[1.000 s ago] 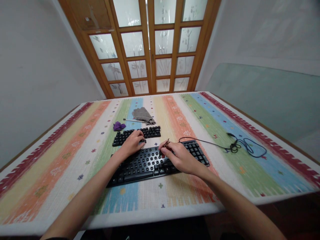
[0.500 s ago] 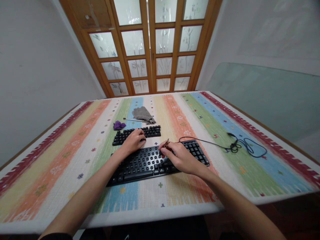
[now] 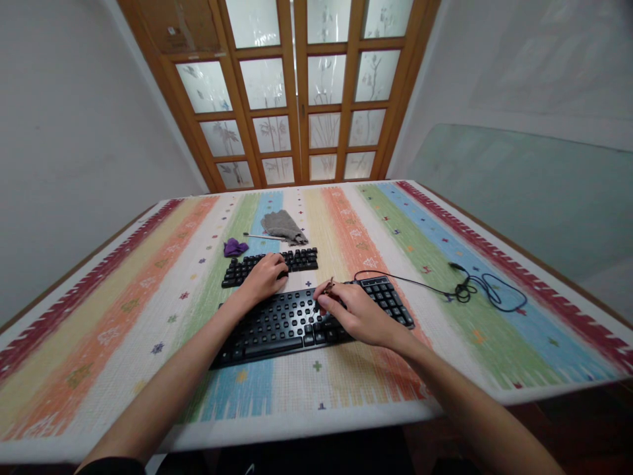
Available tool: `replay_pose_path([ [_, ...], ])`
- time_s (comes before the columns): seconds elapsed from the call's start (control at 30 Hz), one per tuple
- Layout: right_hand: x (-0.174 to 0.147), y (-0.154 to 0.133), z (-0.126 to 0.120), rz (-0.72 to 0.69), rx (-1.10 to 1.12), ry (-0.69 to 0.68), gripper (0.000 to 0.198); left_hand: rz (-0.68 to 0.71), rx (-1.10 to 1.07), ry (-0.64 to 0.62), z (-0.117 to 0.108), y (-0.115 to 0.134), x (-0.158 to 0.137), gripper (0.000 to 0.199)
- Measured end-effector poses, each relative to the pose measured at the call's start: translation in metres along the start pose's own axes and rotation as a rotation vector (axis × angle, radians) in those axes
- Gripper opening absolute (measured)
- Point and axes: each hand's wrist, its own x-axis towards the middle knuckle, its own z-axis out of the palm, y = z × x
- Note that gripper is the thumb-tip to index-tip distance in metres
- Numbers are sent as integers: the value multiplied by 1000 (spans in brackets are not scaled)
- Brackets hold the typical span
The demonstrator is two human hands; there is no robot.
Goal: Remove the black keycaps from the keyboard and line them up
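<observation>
A black keyboard point(image 3: 277, 330) lies in front of me; its main section shows bare key stems, while keycaps remain on its right end and bottom rows. Beyond it, loose black keycaps point(image 3: 301, 260) stand in rows. My left hand point(image 3: 264, 278) is at the near edge of these rows with bent fingers. Something dark shows between its fingers and thumb, too small to tell. Over the right-middle of the keyboard, my right hand point(image 3: 363, 313) pinches a small brown thing with thin prongs point(image 3: 329, 285). The palm covers part of the keys below.
A purple cloth point(image 3: 235, 247) lies behind the keycaps on the left. A grey glove-like cloth point(image 3: 284, 227) and a thin white stick with a dark tip point(image 3: 262, 237) lie further back. The keyboard's black cable point(image 3: 465, 290) trails right into a loose coil. Striped cloth point(image 3: 316, 396) covers the table.
My left hand has shifted very slightly left. The right hand stays in nearly the same place with its pinched thing.
</observation>
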Motion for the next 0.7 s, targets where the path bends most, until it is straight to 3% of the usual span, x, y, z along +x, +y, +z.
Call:
replay_pose_path([
  [0.37, -4, 2, 0, 14, -40, -43, 21, 14, -12, 15, -6, 5, -2, 15],
  [0.57, -12, 8, 3, 45, 6, -77, 20, -84, -91, 31, -20, 23, -36, 19],
  [0.7, -16, 17, 12, 61, 16, -72, 19, -148, -191, -28, -30, 44, -62, 23],
])
